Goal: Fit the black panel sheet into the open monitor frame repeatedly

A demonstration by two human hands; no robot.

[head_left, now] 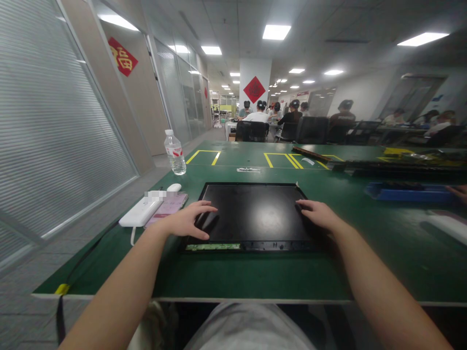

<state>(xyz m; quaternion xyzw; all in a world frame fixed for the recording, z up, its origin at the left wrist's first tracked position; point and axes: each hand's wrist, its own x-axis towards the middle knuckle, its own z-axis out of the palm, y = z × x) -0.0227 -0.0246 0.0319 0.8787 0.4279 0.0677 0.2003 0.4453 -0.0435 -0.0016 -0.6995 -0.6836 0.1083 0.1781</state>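
Green matting covers the workbench (255,277), which runs from the near edge to yellow tape outlines farther back. A black panel (255,214) lies flat at the middle of the bench, glossy face up, its long axis left to right. A thin green strip (213,247) shows along its near edge.

The left hand (186,221) rests palm down on the panel's near left corner, fingers spread, gripping nothing. The right hand (319,214) lies flat and loose on the right edge.

Just left of the panel are a white block (140,212) and a pink-screened phone (168,206). To the right, a blue tray (375,193) holds dark parts too dim to make out. Farther back stands a capped clear bottle (175,153), upright. People sit at distant desks.
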